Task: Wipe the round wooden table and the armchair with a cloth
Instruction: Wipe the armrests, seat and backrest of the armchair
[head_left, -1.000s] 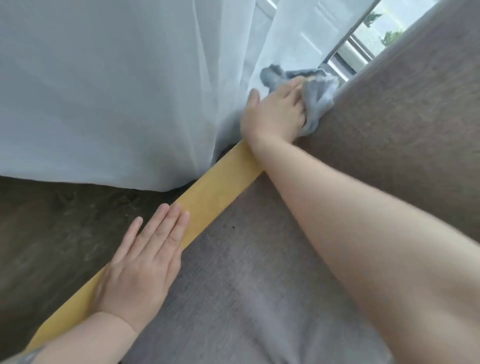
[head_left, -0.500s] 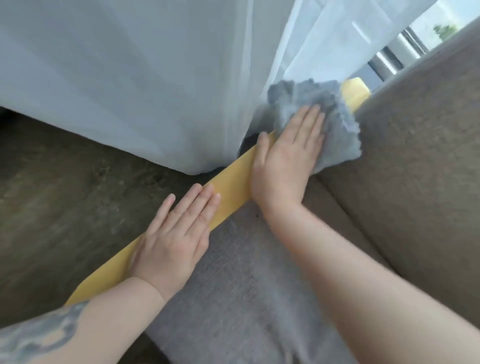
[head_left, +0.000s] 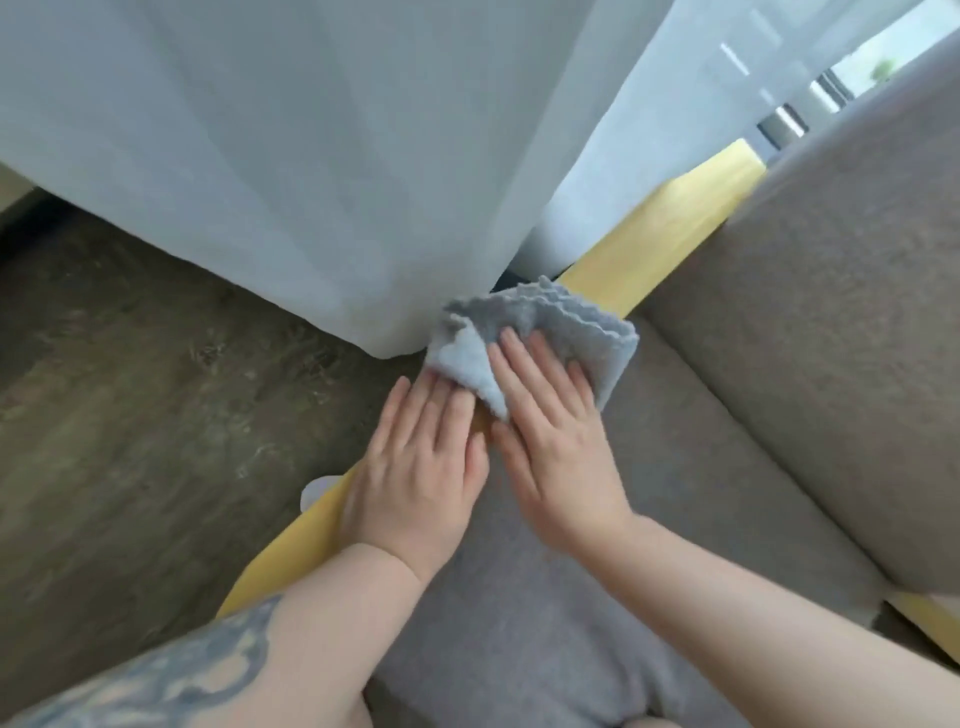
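Note:
The armchair has a yellow wooden armrest (head_left: 660, 239) running diagonally, a grey seat cushion (head_left: 519, 623) and a grey-brown backrest (head_left: 831, 338). A grey cloth (head_left: 576, 327) lies bunched on the armrest. My right hand (head_left: 556, 447) presses flat on the cloth with straight fingers. My left hand (head_left: 421, 467) rests flat on the armrest right beside it, its fingertips touching the cloth's near edge. The round wooden table is out of view.
A white sheer curtain (head_left: 311, 156) hangs against the armrest's outer side. Dark brown floor (head_left: 130, 415) lies to the left. A window frame (head_left: 789, 122) shows at the top right behind the backrest.
My right hand has slid the cloth down the armrest toward me, from the far end by the backrest to beside my left hand. The left hand stayed resting on the armrest.

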